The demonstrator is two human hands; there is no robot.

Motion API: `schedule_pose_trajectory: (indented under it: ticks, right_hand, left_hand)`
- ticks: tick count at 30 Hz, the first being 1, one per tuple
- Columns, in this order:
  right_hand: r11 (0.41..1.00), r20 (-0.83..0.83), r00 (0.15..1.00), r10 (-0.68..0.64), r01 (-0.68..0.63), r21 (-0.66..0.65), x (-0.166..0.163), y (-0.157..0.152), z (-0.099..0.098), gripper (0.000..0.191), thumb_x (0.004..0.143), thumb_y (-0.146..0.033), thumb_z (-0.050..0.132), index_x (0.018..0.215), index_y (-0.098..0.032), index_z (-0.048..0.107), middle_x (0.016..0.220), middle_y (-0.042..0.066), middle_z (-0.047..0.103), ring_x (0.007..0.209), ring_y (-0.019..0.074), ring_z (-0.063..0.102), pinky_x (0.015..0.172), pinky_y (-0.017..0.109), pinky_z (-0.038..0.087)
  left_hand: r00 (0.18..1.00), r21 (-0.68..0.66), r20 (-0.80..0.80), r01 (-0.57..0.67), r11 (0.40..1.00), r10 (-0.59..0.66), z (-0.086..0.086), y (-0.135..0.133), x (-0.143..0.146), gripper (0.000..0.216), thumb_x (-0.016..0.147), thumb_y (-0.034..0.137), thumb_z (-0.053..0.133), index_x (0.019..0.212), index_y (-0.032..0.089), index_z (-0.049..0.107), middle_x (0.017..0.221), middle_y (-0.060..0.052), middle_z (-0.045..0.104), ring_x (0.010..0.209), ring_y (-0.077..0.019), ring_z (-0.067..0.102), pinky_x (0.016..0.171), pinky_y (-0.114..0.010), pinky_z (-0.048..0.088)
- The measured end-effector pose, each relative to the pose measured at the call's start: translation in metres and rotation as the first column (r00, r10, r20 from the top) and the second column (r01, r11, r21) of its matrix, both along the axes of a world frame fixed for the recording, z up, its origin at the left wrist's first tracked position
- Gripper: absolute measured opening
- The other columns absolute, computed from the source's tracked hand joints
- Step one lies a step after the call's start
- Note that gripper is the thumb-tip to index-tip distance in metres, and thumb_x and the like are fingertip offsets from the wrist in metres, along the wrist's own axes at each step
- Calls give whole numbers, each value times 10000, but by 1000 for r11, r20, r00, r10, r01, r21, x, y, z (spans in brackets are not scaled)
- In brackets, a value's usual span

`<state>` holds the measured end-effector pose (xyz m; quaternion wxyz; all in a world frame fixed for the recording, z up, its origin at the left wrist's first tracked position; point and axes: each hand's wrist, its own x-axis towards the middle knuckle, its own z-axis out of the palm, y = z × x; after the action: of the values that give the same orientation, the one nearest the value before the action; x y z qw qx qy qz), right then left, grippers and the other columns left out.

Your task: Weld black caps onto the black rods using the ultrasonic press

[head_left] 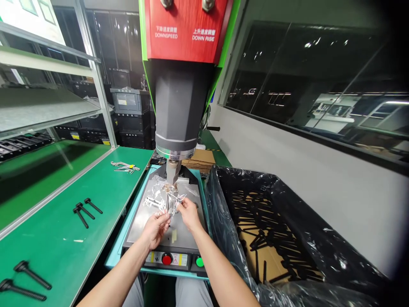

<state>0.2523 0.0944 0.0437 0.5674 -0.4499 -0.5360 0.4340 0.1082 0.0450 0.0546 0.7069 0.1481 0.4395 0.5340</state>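
Over the metal base plate (140,221) of a press machine, both hands pinch a crumpled clear plastic bag (161,194). My left hand (156,228) grips its near edge with closed fingers. My right hand (188,213) pinches the bag's right side. The bag lies just in front of the machine's metal horn (173,171), under the grey machine head (177,106). What the bag holds I cannot make out.
A red button (166,259) and a green button (200,262) sit on the front panel. Several black bolt-like parts (84,209) lie on the green bench at left, with hex keys (125,167) farther back. A bin lined with black plastic (275,238) holds black parts at right.
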Motion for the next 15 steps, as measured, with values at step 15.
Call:
schedule_pose_trajectory:
  ticks: [15]
  right_hand:
    - [966,186,958,-218,184,183,-20,31,24,243,712,-267,702,946,-205,729,983,69,601,912,234,619,906,370,464]
  left_hand:
    - [983,166,-167,104,981,-76,19,5,-12,472,617,112,836,1037,157,624,680,22,631,557,-80,588,519,-160,461]
